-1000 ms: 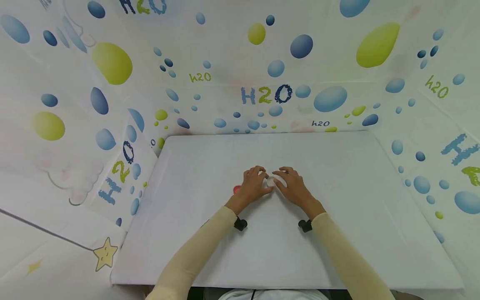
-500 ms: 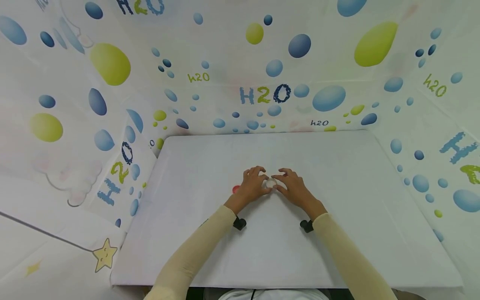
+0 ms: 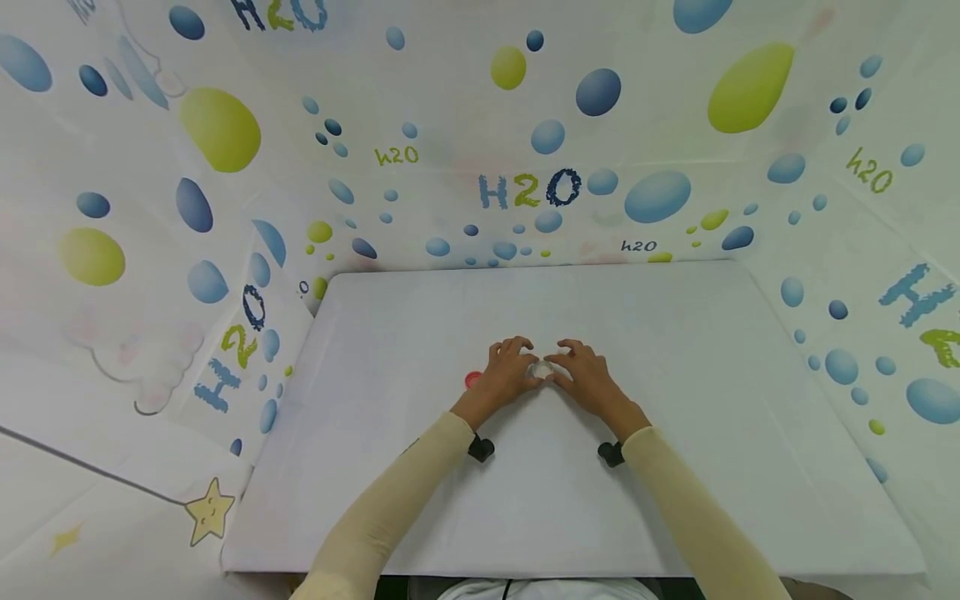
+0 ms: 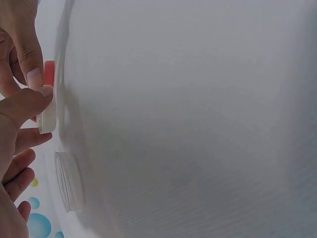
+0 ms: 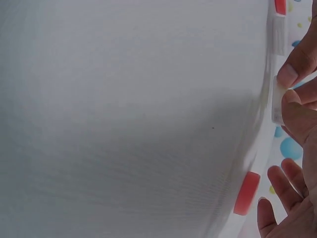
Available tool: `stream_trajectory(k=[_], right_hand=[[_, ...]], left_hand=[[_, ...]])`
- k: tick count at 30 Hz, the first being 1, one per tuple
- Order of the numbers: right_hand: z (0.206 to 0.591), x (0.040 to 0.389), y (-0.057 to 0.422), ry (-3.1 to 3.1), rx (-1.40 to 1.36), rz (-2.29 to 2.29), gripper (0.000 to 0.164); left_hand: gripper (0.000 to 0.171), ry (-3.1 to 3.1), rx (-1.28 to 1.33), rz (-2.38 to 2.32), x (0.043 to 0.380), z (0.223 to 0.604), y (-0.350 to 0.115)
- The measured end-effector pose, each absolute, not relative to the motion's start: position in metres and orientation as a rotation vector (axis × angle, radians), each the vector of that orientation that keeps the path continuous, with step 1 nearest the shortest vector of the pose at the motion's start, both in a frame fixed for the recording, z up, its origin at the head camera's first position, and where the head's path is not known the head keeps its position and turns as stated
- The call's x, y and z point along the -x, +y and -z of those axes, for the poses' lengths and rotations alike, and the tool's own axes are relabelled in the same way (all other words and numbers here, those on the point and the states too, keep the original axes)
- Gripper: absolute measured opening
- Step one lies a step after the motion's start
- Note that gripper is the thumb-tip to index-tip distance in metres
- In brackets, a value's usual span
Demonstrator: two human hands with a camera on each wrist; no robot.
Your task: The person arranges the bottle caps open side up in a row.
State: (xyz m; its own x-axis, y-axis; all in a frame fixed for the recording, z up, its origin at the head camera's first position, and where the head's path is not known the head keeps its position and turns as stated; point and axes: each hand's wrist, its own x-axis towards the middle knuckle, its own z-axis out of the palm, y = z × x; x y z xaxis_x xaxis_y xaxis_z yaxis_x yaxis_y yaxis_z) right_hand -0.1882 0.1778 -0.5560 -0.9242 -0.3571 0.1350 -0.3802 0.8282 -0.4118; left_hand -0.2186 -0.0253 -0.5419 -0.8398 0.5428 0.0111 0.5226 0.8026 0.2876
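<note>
Both hands pinch one small round lid (image 3: 542,370) of whitish, translucent plastic between thumb and fingers, close over the white table. The left hand (image 3: 508,373) grips its left side and the right hand (image 3: 588,379) its right side. From the left wrist the lid (image 4: 48,116) is seen edge-on, thumbs against its near rim. A clear round lid with a ridged side (image 4: 69,181) rests on the table by the left hand, hidden under that hand in the head view. A red round lid (image 5: 246,193) lies beside the right hand, hidden there in the head view.
Another red lid (image 3: 472,379) lies on the table just left of the left hand. The white-covered table (image 3: 420,317) is backed by a white sheet (image 3: 450,100) with blue and green drops. Black wrist mounts (image 3: 482,450) hang under both wrists.
The right thumb has drawn back a little, so more of the held lid shows between the hands. The lid has come slightly nearer the person. The other lids stay put.
</note>
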Motion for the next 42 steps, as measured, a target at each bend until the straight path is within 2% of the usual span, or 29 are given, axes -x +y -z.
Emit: stream_trajectory(k=[25,34,42], right_hand=[[0.562,0.187,0.174,-2.992,-0.543,-0.681,0.04],[0.556,0.188,0.181,-2.971,-0.514,-0.734,0.048],[0.552,0.192,0.201,-2.86,-0.335,-0.816,0.042]], left_hand=[[0.044,2.902,-0.865,-0.367,0.218,0.543,-0.026],[0.049,2.909,-0.848,-0.402,0.222,0.537,-0.037],[0.038,2.945,-0.821,-0.535,0.233,0.534,-0.047]])
